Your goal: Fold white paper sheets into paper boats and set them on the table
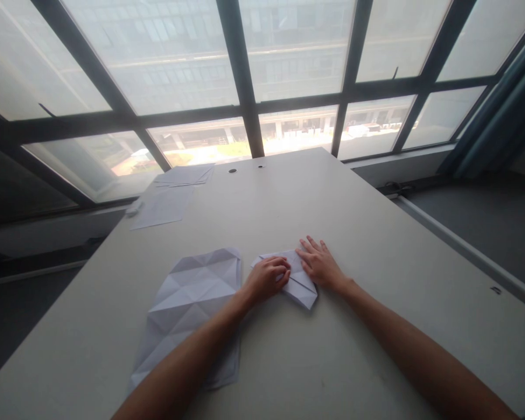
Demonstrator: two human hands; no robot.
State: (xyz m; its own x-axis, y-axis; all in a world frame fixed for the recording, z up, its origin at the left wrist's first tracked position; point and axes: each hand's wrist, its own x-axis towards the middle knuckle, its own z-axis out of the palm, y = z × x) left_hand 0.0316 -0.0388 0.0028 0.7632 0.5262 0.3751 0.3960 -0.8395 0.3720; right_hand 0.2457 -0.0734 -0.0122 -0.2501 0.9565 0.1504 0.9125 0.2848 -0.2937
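Observation:
A folded white paper [304, 294] lies on the white table in front of me, with layered flaps and a straight fold line across it. My left hand [269, 279] rests on its left part, fingers curled in and thumb close to them, closed on the paper; the fingers cover part of it. On the paper's right side my right hand [322, 265] lies flat with its fingers spread, touching the upper right edge. To the left, partly under my left forearm, is a larger creased sheet of paper [196, 277] with a grid of diagonal folds.
The white table [376, 256] stretches away to the window [297, 52]. At its far left lie flat white sheets [164, 207] and a small white object [133, 208]. A round cable hole [232, 171] sits near the far edge. A blue-grey curtain [485, 122] hangs at right.

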